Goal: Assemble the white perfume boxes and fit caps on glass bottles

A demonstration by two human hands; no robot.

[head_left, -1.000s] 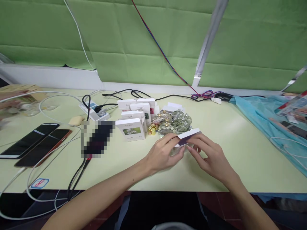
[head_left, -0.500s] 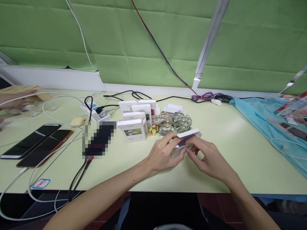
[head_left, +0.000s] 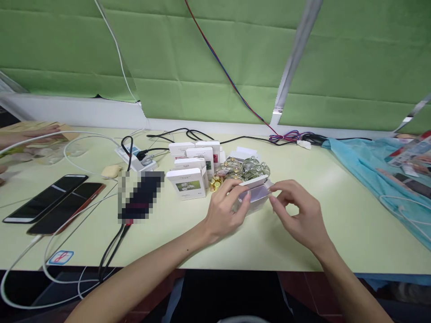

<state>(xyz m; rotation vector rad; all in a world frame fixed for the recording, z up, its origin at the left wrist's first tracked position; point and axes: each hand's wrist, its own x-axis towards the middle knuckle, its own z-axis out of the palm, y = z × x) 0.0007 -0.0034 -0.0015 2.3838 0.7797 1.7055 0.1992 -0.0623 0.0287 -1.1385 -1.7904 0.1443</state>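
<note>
My left hand (head_left: 227,208) is closed around the left side of a small white carton (head_left: 256,204), its thumb on the near face and its fingers behind. The carton's top is open, with the lid flap raised at the back and its inside showing. At the carton's right edge, my right hand (head_left: 299,213) pinches a small side flap (head_left: 268,184) between thumb and forefinger. Just behind the carton lie several round glass bottles (head_left: 254,168). Small gold caps (head_left: 216,183) sit left of them. Closed white boxes with printed pictures (head_left: 188,184) stand upright farther left.
Two phones (head_left: 45,197) and a blurred-out dark device (head_left: 143,195) lie on the left with cables. Behind them is a power strip (head_left: 134,157). A blue cloth (head_left: 370,170) covers the right side. Another person's hand (head_left: 30,134) is at the far left.
My right hand has shifted right, from the carton's front to its right edge flap. The carton has turned and tilted so its open top shows more. My left hand keeps its hold.
</note>
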